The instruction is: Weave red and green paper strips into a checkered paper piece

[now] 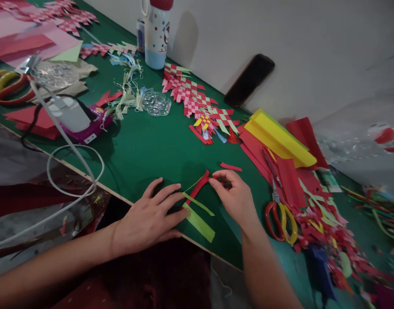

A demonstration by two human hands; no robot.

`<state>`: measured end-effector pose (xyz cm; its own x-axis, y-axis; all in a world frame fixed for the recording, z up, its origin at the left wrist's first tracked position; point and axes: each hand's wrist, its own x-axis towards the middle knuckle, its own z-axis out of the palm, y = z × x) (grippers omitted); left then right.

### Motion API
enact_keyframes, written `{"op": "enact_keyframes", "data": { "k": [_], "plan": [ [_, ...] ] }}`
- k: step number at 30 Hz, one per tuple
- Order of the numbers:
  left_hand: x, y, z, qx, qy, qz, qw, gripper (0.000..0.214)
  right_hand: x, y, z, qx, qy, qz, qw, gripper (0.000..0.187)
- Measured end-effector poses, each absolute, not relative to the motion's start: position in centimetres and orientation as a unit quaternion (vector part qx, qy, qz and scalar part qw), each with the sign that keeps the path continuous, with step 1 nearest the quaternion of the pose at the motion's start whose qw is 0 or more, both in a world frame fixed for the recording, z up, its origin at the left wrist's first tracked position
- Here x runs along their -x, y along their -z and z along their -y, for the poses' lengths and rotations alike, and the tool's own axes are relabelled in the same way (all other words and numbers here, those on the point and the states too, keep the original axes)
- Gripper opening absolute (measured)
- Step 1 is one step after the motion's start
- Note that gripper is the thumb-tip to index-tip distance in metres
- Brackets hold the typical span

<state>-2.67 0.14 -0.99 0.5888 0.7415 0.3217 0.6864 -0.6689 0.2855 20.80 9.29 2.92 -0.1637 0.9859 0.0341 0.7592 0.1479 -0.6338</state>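
Observation:
My left hand [152,212] lies with fingers spread at the table's front edge, its fingertips touching the near ends of some paper strips. Under and beside them are a wide light-green paper strip [201,223] and a narrow green strip [200,204]. A red paper strip [198,187] slants up from there. My right hand [234,195] pinches the far end of a red strip between thumb and forefinger. Just beyond that hand a short red paper piece [231,167] rests on the green table [135,150].
Scissors [280,214] lie to the right beside red paper scraps [332,236] and a yellow paper stack [280,137]. Woven paper pieces [197,92], a phone [250,80] and a bottle [156,36] are along the wall. A white cable [71,146] loops at the left near a purple power strip [90,128].

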Motion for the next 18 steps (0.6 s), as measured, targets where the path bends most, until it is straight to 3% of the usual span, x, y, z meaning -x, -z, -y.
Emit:
{"op": "enact_keyframes", "data": {
  "k": [18],
  "plan": [
    [2.9,0.7,-0.4,-0.904,-0.199,-0.372,0.068,0.041,-23.1,-3.5,-2.4,0.534,-0.415,0.674,0.296,0.009]
  ]
}}
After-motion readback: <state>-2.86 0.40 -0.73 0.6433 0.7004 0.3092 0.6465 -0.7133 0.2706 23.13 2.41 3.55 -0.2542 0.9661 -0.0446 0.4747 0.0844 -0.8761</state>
